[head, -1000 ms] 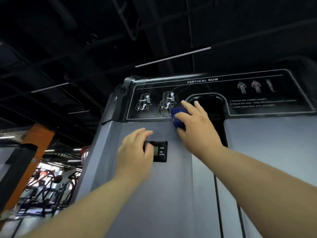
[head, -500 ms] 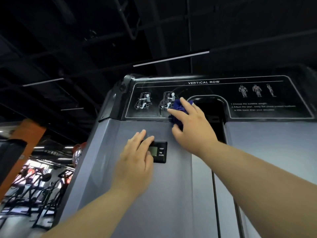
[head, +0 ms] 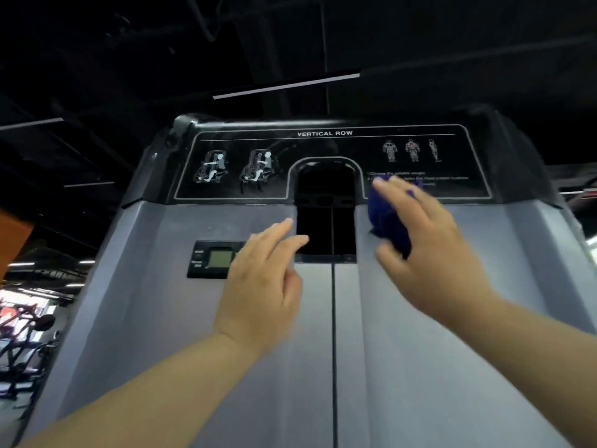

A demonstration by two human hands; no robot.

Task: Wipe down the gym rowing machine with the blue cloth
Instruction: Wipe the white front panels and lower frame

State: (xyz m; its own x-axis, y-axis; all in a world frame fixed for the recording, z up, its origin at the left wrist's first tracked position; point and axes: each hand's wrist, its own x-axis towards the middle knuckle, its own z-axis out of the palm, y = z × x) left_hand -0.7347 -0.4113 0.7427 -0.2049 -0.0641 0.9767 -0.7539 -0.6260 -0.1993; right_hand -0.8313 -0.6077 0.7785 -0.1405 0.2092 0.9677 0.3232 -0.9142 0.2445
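The rowing machine's grey shroud [head: 155, 318] rises in front of me, topped by a black "VERTICAL ROW" instruction panel [head: 323, 147]. My right hand [head: 426, 250] holds the bunched blue cloth [head: 386, 218] against the shroud's upper right, at the panel's lower edge right of the dark slot [head: 326, 208]. My left hand [head: 261, 282] lies on the grey cover with straight fingers, its tips at the slot's left edge, covering part of the small counter display [head: 216, 258].
A vertical seam [head: 333, 350] runs down the shroud's middle. Other gym equipment [head: 22, 337] stands far left and below. An orange beam [head: 13, 237] is at the left edge. Dark ceiling with light strips is overhead.
My right hand carried the cloth from left of the slot across to its right side. My left hand slid right, past the display toward the slot. The view shifted left across the machine.
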